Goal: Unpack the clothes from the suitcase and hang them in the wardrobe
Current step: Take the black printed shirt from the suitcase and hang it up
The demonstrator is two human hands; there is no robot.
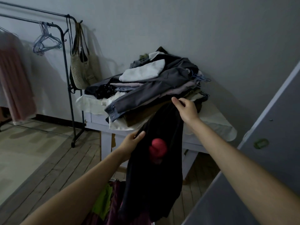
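A black garment [155, 179] with a red patch [157, 147] hangs down in front of the table. My left hand [132, 143] pinches its left upper edge. My right hand [185, 108] grips its top edge, higher up, at the rim of a pile of clothes [155, 85]. That pile, with a grey jacket and white pieces on top, lies on a white table [191, 140]. At the left stands a dark clothes rail [65, 51] with several bare hangers [46, 43] and a pink garment [14, 85].
A woven bag [82, 70] hangs on the rail's end post. Green and purple clothes [107, 203] lie below the black garment at the bottom. A grey cabinet door [259, 159] stands at the right. The floor is wooden boards with a pale rug at the left.
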